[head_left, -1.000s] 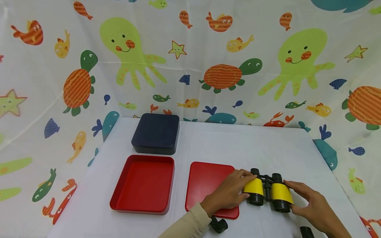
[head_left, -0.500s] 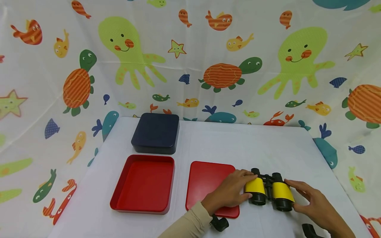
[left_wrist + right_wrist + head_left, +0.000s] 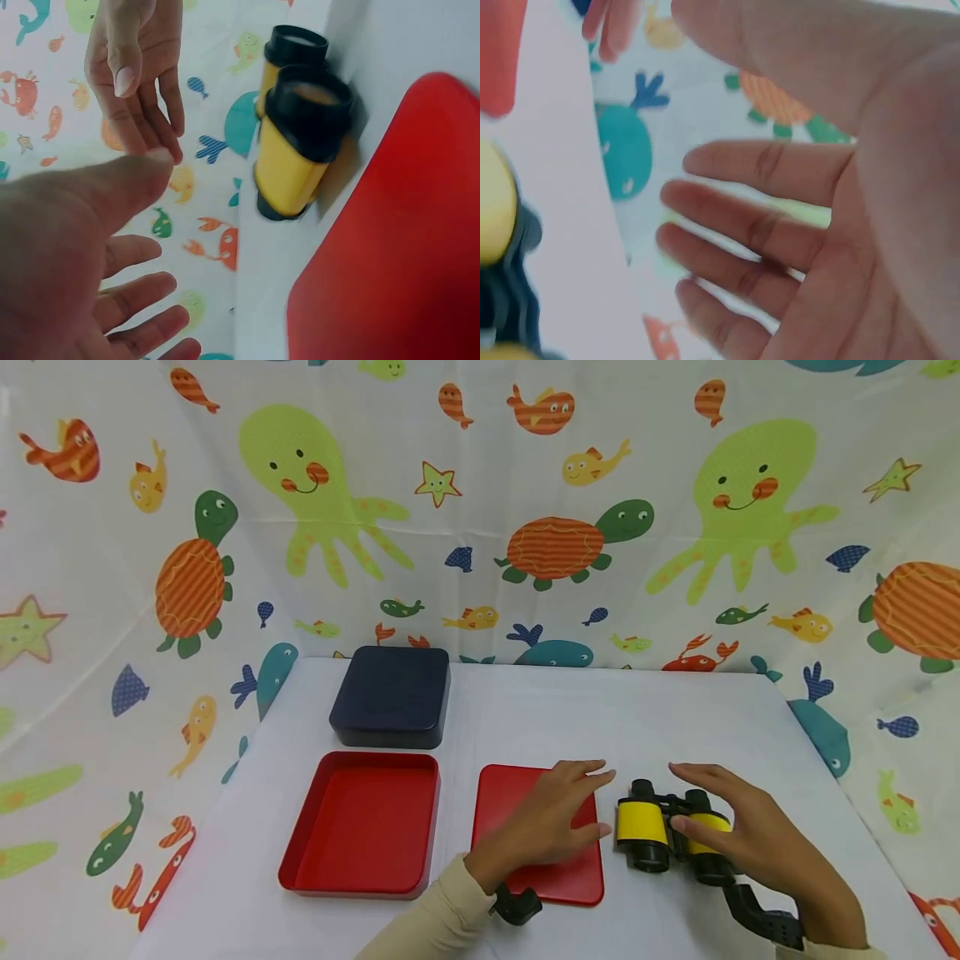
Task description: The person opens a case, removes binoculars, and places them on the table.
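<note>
Yellow and black binoculars (image 3: 642, 825) lie on the white table at the right, their larger lenses toward the person. My left hand (image 3: 543, 817) hovers over the red lid (image 3: 501, 785), fingers extended and apart from the binoculars. In the head view my right hand (image 3: 757, 835) overlaps the right barrel, its fingers spread and holding nothing. The left wrist view shows both barrels of the binoculars (image 3: 289, 169) with no fingers on them. From the right wrist, the open palm and straight fingers (image 3: 727, 214) appear beside the binoculars (image 3: 495, 202).
A red open tray (image 3: 356, 827) sits left of the lid. Behind it stands a dark navy box (image 3: 392, 697). A white cloth (image 3: 555, 552) with sea-animal prints hangs behind the table (image 3: 600, 718). Black wrist camera mounts (image 3: 517, 906) show near the wrists.
Both hands have let go of the binoculars and lifted off. The left hand has drawn back to the left; the right hand has risen over the right barrel. The binoculars stay on the table.
</note>
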Available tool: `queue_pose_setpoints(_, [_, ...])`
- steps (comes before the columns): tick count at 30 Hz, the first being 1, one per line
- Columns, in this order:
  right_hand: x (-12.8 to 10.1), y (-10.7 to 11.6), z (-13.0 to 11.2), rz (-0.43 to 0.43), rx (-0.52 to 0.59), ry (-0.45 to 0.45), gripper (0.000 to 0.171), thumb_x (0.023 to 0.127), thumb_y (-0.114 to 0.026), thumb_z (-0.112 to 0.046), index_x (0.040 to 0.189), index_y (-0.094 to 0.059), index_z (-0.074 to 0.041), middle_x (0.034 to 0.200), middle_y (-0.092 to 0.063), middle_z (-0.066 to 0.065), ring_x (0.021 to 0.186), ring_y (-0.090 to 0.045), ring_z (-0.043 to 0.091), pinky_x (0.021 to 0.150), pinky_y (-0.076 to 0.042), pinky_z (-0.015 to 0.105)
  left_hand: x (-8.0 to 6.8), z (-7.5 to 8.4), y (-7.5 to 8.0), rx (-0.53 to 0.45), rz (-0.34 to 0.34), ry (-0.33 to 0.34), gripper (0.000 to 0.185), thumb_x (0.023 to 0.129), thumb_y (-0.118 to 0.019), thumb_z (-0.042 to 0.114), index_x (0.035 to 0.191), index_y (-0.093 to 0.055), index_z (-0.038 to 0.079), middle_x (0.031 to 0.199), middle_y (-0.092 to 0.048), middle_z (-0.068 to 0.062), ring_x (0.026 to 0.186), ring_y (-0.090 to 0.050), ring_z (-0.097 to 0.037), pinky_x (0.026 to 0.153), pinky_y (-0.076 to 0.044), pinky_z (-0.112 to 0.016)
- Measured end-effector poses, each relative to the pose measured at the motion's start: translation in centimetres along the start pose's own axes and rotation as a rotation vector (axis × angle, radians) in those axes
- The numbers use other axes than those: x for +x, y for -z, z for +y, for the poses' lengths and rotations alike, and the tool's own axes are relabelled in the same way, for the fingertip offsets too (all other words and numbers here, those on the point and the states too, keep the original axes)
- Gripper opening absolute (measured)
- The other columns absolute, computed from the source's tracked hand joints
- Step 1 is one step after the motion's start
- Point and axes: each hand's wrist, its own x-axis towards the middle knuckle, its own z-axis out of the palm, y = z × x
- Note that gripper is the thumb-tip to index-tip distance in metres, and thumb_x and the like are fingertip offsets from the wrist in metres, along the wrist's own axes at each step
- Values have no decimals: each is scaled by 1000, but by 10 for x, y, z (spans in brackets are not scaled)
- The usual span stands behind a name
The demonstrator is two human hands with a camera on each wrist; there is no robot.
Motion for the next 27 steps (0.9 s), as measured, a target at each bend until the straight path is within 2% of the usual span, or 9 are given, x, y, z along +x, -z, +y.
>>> queue_pose_setpoints(8, [20, 1, -36, -10, 0, 46, 62, 97, -79, -36, 151, -59, -13, 147, -63, 17, 134, -59, 46, 99, -54, 72, -22, -10, 33, -27, 63, 50, 73, 101, -71, 42, 165, -40, 26, 171, -39, 4, 155, -40, -21, 121, -45, -55])
queue_pose_setpoints(15, [40, -2, -63, 15, 33, 87, 57, 98, -77, -38, 149, -61, -16, 144, -66, 12, 135, -59, 39, 98, -58, 66, -32, -26, 53, -47, 118, 92, 71, 99, -74, 38, 163, -45, 23, 169, -43, 0, 155, -41, -23, 120, -46, -55])
queue_pose_setpoints(19, [55, -8, -74, 25, 56, 142, 53, 98, -78, -33, 146, -64, -17, 143, -67, 9, 134, -61, 36, 99, -59, 64, -37, -37, 62, -56, 156, 118, 70, 98, -75, 38, 161, -48, 24, 168, -45, 1, 154, -42, -23, 120, -47, -55])
queue_pose_setpoints(27, [90, -27, -95, 28, 120, 175, 54, 97, -80, -31, 146, -64, -16, 145, -67, 8, 137, -60, 34, 102, -59, 62, -47, -60, 87, -91, 261, 132, 64, 97, -78, 30, 156, -55, 20, 161, -53, -4, 149, -46, -28, 116, -48, -60])
